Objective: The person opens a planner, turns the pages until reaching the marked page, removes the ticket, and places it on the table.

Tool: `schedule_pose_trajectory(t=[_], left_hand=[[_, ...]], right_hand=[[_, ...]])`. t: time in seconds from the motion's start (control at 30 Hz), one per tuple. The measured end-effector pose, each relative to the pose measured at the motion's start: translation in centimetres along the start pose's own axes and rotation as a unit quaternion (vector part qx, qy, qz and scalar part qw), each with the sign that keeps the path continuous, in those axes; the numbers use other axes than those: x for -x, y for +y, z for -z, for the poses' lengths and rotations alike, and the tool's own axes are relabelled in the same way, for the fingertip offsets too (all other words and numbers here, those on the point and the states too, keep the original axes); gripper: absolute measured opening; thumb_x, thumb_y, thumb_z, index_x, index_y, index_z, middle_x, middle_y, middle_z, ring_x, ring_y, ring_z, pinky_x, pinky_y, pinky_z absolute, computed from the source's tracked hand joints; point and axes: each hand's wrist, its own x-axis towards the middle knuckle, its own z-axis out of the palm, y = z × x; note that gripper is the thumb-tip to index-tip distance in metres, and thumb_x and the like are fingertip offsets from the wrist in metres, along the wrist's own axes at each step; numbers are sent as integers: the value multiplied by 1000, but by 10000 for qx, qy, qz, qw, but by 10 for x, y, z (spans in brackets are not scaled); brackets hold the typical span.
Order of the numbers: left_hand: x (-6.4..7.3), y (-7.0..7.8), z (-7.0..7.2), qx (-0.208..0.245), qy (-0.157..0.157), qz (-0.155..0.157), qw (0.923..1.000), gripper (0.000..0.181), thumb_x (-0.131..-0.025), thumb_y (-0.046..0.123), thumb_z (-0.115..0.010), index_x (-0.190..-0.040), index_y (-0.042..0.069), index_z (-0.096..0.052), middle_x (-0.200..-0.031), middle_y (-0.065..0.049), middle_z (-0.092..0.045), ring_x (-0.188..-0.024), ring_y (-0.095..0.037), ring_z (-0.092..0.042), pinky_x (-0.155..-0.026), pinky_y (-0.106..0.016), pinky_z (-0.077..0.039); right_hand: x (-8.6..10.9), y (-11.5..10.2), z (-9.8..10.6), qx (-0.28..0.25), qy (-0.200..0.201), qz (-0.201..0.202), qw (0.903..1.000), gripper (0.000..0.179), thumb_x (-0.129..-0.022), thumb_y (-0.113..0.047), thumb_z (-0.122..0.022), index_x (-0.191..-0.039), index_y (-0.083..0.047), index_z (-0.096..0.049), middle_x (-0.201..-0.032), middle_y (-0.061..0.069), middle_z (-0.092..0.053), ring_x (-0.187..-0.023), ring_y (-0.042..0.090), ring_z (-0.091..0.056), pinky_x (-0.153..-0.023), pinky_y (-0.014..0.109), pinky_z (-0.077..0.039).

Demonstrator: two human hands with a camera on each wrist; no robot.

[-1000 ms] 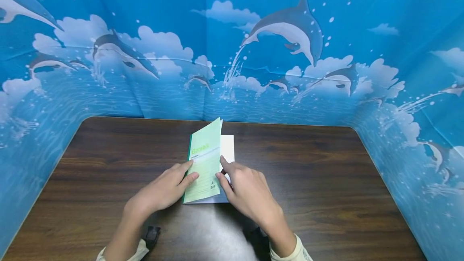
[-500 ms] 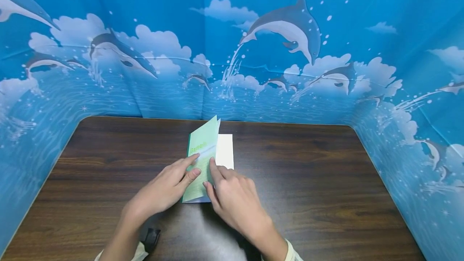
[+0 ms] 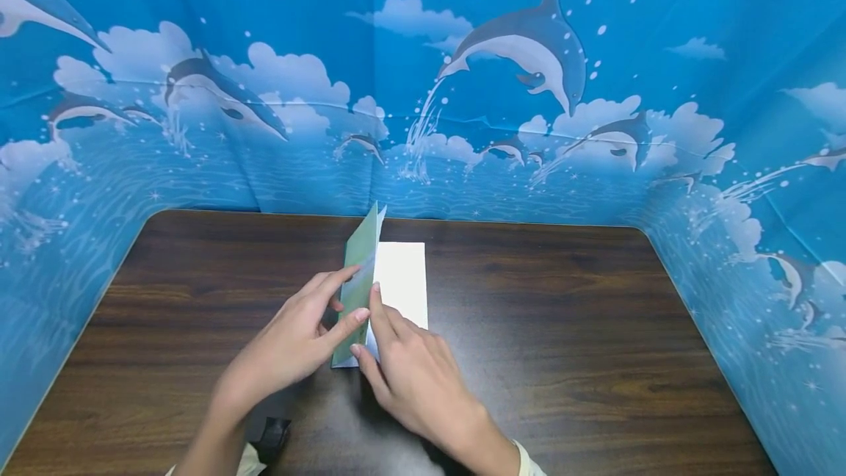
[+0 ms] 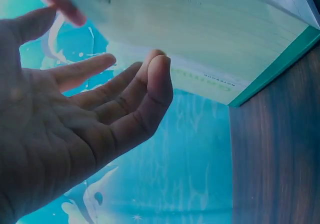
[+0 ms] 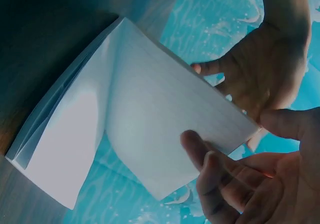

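Note:
In the head view a thin notebook [image 3: 360, 252] with a pale green cover and a darker green spine strip lies on the table, its cover and some leaves raised steeply. A white inner page [image 3: 405, 270] shows to the right. My right hand [image 3: 419, 369] pinches the free edge of the raised part near its lower corner; in the right wrist view its fingers [image 5: 192, 146] lie on the inner page side. Against the outer side of the cover [image 4: 155, 29] is my left hand [image 3: 287, 336], fingers loosely spread, thumb tip close to the edge.
A dark wood-grain table [image 3: 581, 329] carries the notebook near its far edge. Behind and beside it hangs a blue curtain [image 3: 317, 167] printed with dolphins. A black strap piece [image 3: 272, 435] sits at my left wrist.
The cover and leaves have swung up and leftward, from a low slant to nearly upright, baring more white page. My right hand has moved left with them; the left hand has lifted slightly.

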Motion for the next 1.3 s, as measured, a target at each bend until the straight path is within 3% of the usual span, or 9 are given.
schedule_pose_trajectory(t=[0.23, 0.4, 0.53, 0.63, 0.73, 0.83, 1.03, 1.17, 1.3], left_hand=[[1, -1, 0, 21, -428, -120, 9990, 70, -109, 51, -58, -166, 14, -39, -152, -14, -54, -111, -24, -62, -81, -38, -57], [2, 0, 3, -5, -354, 40, 9994, 68, -111, 42, -57, -165, 6, -38, -154, -16, -55, -115, -24, -64, -84, -40, -57], [5, 3, 8, -165, -197, 229, 9994, 62, -107, 21, -58, -162, -1, -40, -133, -15, -69, -87, -15, -63, -66, -31, -53], [9, 3, 12, -402, 20, 242, 9989, 60, -103, 10, -58, -160, -3, -43, -113, -16, -75, -67, -12, -53, -54, -29, -44], [13, -1, 17, -622, 208, 130, 9978, 57, -103, 5, -58, -157, -4, -45, -114, -21, -77, -65, -12, -54, -53, -29, -43], [16, -8, 22, -686, 230, 143, 9973, 57, -103, 3, -56, -157, -7, -43, -128, -28, -74, -74, -14, -63, -56, -30, -48], [23, -24, 36, -834, -241, 566, 9946, 62, -108, 2, -48, -165, -9, -24, -125, -30, -71, -71, -17, -60, -55, -33, -46], [25, -34, 45, -1016, -448, 616, 9919, 64, -110, 1, -47, -165, -11, -18, -139, -35, -64, -88, -22, -65, -68, -38, -49], [25, -43, 53, -1182, -600, 895, 9871, 62, -110, 3, -45, -163, -15, -17, -142, -37, -61, -95, -25, -65, -75, -44, -52]], right_hand=[[0, 3, 3, -778, -176, -162, 9967, 61, -116, -34, -45, -168, -3, -32, -152, 7, -65, -113, 15, -76, -72, 28, -61], [-1, 2, 5, -1151, -433, -75, 9924, 63, -117, -35, -43, -172, -12, -21, -164, 5, -53, -127, 14, -70, -85, 33, -62], [-3, 1, 1, -1322, -643, 118, 9891, 66, -116, -34, -44, -173, -16, -14, -167, 3, -48, -131, 11, -67, -90, 33, -61], [-5, 1, -2, -1399, -722, 296, 9871, 69, -116, -31, -47, -173, -18, -12, -168, -3, -47, -118, 4, -71, -87, 27, -60], [-5, 3, -3, -1446, -752, 392, 9858, 71, -114, -30, -51, -174, -19, -14, -166, -5, -51, -102, 0, -72, -80, 21, -56], [-5, 6, -2, -1372, -756, 330, 9871, 73, -113, -30, -55, -174, -23, -15, -161, -3, -56, -102, 1, -73, -78, 21, -57], [-5, 19, 3, -1227, -666, 81, 9902, 72, -113, -31, -55, -173, -28, -16, -168, -4, -47, -112, 9, -75, -86, 33, -62], [-5, 31, 6, -1174, -551, -128, 9915, 68, -112, -28, -57, -172, -24, -24, -169, -3, -47, -111, 11, -76, -86, 36, -62], [-5, 40, 11, -1122, -448, -326, 9921, 66, -111, -27, -60, -170, -21, -31, -165, 0, -52, -107, 15, -77, -71, 31, -58]])
